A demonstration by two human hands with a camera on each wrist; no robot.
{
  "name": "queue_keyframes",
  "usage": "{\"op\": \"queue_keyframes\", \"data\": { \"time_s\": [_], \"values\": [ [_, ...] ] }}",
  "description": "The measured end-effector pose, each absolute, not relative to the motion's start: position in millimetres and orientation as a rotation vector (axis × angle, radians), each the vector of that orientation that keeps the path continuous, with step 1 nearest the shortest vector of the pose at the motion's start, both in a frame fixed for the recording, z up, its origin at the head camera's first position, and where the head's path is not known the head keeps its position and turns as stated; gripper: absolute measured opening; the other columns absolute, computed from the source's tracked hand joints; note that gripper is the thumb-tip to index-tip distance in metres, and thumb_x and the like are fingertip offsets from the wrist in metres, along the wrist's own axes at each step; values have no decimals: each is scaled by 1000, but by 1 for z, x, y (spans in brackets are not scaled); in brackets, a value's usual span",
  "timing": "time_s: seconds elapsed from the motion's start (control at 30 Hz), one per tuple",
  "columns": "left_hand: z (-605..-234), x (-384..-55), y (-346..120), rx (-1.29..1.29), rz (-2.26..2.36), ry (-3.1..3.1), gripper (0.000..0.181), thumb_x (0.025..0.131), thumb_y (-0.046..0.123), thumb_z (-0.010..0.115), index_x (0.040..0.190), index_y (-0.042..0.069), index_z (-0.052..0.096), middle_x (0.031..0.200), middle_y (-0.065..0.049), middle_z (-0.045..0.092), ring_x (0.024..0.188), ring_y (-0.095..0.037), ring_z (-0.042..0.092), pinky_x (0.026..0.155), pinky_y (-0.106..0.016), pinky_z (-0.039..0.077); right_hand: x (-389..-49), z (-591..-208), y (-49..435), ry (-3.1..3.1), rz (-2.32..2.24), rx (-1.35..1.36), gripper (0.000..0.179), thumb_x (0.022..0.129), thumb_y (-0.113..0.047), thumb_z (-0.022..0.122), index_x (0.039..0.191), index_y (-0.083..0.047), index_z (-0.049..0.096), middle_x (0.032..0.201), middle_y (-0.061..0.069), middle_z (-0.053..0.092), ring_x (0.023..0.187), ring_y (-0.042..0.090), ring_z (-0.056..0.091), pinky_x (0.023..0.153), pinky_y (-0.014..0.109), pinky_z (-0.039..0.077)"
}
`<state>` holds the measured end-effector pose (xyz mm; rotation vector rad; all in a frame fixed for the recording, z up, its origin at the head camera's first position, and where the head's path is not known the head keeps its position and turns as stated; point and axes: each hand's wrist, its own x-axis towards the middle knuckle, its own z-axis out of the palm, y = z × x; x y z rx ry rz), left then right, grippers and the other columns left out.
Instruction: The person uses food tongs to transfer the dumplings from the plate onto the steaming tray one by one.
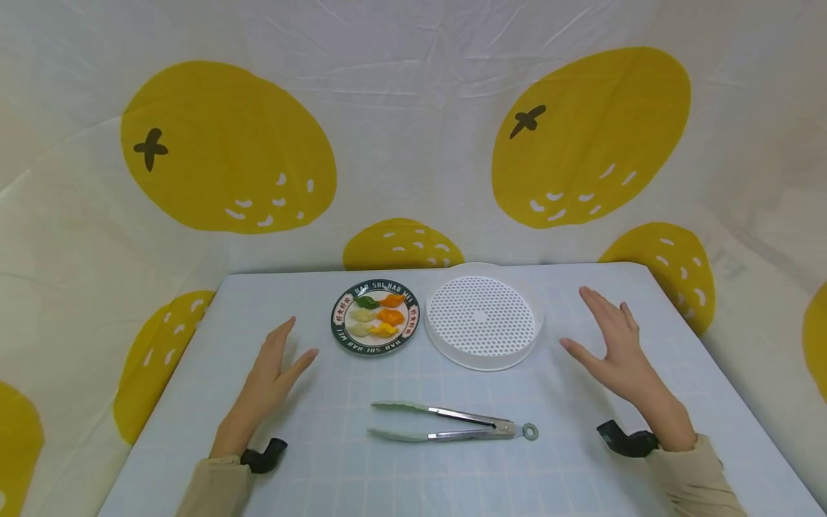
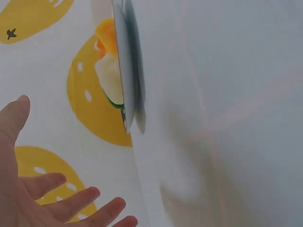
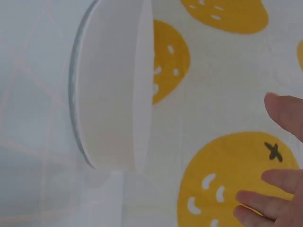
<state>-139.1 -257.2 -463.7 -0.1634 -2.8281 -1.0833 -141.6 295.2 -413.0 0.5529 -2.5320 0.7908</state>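
My left hand (image 1: 263,380) hovers over the left part of the table, fingers extended and thumb spread, holding nothing. Right of it lies a round plate (image 1: 339,332) with a dark patterned rim. Several dumpling-shaped pieces (image 1: 390,317) in green, orange, yellow and pale tones sit on the plate. My right hand (image 1: 622,362), likewise spread and holding nothing, is at the right, near a white round steamer basket (image 1: 481,316) with a perforated base. Between the hands, closer to me, tongs (image 1: 465,424) with pale green tips lie with their arms apart, tips pointing left.
The table (image 1: 413,481) has a pale cloth with a faint grid. Behind it and at both sides hangs a white curtain (image 1: 413,143) printed with big yellow fruit. A black strap mount (image 1: 263,456) is on the left wrist, another (image 1: 627,439) on the right.
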Motion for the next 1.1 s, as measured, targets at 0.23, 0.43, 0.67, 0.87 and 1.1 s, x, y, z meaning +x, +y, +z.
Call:
{"op": "queue_keyframes", "data": {
  "time_s": [0.23, 0.43, 0.67, 0.87, 1.1],
  "values": [
    [-468, -152, -244, -112, -1359, -2697, 99, 80, 34, 84, 154, 5, 27, 155, -21, 32, 134, -42, 40, 108, -58, 42, -137, -408, 275, -2496, 875, 569, 87, 78, -8, 81, 152, -5, 36, 150, 24, 40, 137, 45, 34, 124, 53, 2],
    [-475, -162, -233, -71, -1503, -2634, 104, 72, 21, 91, 153, 8, 29, 152, -18, 37, 129, -39, 47, 105, -53, 48, -135, -406, 260, -2486, 961, 613, 86, 79, -6, 80, 153, -9, 36, 152, 17, 40, 141, 36, 33, 124, 51, 4],
    [-480, -173, -226, 39, -1694, -2628, 108, 71, 18, 91, 156, 13, 25, 152, -18, 36, 128, -39, 49, 103, -50, 49, -126, -401, 237, -2511, 1146, 670, 84, 82, -4, 78, 154, -17, 36, 155, 9, 39, 145, 19, 29, 124, 51, 6],
    [-489, -182, -227, 37, -1811, -2611, 106, 73, 17, 90, 156, 12, 23, 151, -20, 36, 124, -39, 53, 100, -46, 52, -119, -403, 213, -2554, 1312, 743, 79, 86, -8, 76, 153, -19, 36, 157, 5, 37, 148, 16, 23, 118, 68, 12],
    [-505, -194, -227, -46, -1918, -2551, 108, 71, 16, 91, 156, 13, 25, 148, -17, 40, 122, -35, 54, 99, -35, 54, -116, -424, 188, -2570, 1455, 907, 74, 90, -12, 73, 153, -18, 35, 156, 1, 39, 144, 18, 32, 116, 64, 22]
  ]
}}
